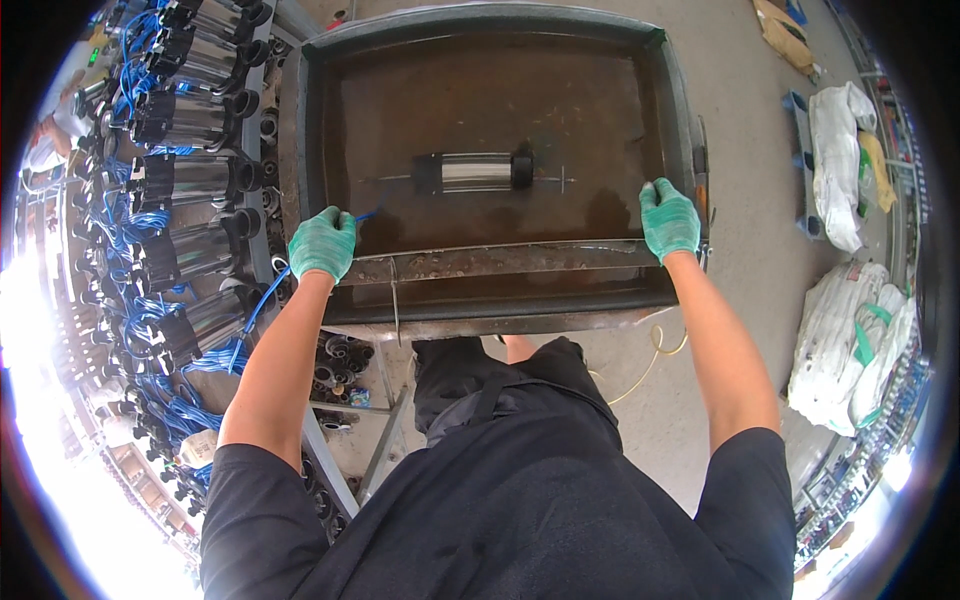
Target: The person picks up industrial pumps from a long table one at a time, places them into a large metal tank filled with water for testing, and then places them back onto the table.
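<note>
It is bright, like daytime. The strongest light comes from the left, where a big white glare hides what is there. A small white spot shines low on the right. Inside the tank (677,120) it looks brown and dim, but the metal tube (475,172) there has a shiny stripe. The shirt (480,500) is very dark. The middle is pretty clear. Near the round, black edges, things bend and get fuzzy.

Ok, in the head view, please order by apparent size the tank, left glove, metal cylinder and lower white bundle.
1. Tank
2. Lower white bundle
3. Metal cylinder and left glove: too alike to rank
</note>
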Available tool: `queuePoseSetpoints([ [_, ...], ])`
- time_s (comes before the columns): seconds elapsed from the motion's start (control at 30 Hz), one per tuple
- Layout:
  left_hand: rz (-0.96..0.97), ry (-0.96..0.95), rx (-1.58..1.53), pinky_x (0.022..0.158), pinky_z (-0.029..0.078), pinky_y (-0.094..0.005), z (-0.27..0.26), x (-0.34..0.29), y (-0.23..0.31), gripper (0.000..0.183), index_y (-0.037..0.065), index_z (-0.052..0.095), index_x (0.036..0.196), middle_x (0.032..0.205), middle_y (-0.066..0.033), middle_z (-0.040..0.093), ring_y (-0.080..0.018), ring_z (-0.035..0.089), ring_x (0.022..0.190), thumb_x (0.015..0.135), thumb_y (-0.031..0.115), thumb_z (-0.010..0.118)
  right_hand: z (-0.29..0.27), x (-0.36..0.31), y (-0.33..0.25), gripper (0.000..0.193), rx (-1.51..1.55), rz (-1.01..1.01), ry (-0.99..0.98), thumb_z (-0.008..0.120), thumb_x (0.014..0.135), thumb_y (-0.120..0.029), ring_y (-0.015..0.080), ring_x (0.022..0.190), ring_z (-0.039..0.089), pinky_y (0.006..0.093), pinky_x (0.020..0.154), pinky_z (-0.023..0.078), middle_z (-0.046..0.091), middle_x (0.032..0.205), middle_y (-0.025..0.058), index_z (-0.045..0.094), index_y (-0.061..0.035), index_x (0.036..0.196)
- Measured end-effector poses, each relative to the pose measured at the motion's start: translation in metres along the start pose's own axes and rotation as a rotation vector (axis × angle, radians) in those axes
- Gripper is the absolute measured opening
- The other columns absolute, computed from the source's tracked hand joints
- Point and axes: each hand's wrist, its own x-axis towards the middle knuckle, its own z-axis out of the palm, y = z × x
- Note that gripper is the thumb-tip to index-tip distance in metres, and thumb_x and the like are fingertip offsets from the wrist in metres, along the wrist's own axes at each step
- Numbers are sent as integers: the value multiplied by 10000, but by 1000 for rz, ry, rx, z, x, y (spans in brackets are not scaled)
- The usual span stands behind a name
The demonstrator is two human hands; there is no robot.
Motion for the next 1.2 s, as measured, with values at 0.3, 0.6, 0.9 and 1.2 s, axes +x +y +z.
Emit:
queuePoseSetpoints([
  [0.3, 8, 12, 14, 863, 536, -514, 2, 1, -1, 329, 141, 730, 1010, 981, -197, 729, -439, 677, 968, 971, 404, 536, 2, 0, 1, 377, 8, -12, 38, 475, 1016, -417, 464, 975, 655, 555, 857, 514, 707, 1016, 233, 668, -94, 1035],
  [0.6, -2, -32, 16, 881, 531, -515, -1, 0, -1, 327, 139, 713, 1033, 994, -181, 734, -431, 677, 984, 981, 395, 516, -1, -1, -2, 365, 22, 22, 7, 478, 1017, -416, 466, 969, 651, 555, 847, 513, 709, 1006, 222, 660, -99, 1022],
  [0.9, 436, 203, -28, 911, 514, -476, 9, 7, 0, 242, 95, 660, 1115, 1091, -144, 657, -349, 617, 1067, 890, 182, 649, -6, -1, -7, 344, 30, 69, -57, 470, 1022, -401, 430, 990, 661, 541, 859, 516, 718, 1038, 182, 650, -108, 1025],
  [1.2, 439, -307, -369, 883, 522, -337, 33, 24, 176, 304, 25, 607, 1194, 1108, -131, 705, -218, 671, 974, 942, 184, 668, -12, -1, 0, 336, 122, 117, -66, 464, 1027, -376, 395, 1015, 669, 512, 894, 524, 717, 1079, 156, 657, -101, 1039],
])
